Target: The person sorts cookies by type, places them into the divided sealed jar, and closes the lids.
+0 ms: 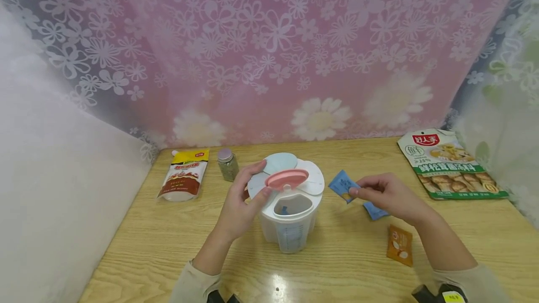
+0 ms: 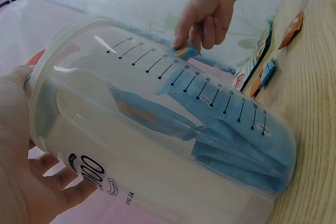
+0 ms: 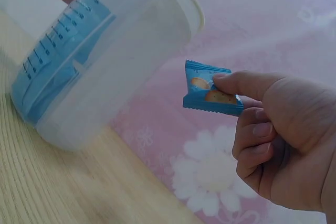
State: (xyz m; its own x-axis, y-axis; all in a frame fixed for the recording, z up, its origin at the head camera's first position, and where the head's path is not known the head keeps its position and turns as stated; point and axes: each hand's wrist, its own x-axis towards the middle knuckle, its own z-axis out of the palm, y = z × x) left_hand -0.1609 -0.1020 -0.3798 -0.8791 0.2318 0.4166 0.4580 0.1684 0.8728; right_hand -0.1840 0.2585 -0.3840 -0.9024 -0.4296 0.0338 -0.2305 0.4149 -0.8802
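A translucent storage container (image 1: 290, 237) with a white lid stands on the table; its front opening is uncovered and a pink flap (image 1: 287, 179) shows on top. My left hand (image 1: 240, 202) grips its upper rim from the left, the thumb over the lid. Through the wall, several blue packets (image 2: 231, 145) show in one compartment. To the right of the container, my right hand (image 1: 391, 195) pinches a small blue biscuit packet (image 3: 202, 85) between thumb and forefinger, apart from the container. Below that hand lie another blue packet (image 1: 375, 211) and an orange-brown packet (image 1: 400, 245).
At the back left are a yellow, white and brown pouch (image 1: 185, 175) and a small glass jar (image 1: 228, 165) with a pinkish cap. A large green and white mushroom bag (image 1: 452, 165) lies at the right. A pink floral curtain (image 1: 269, 60) hangs behind the wooden table (image 1: 139, 251).
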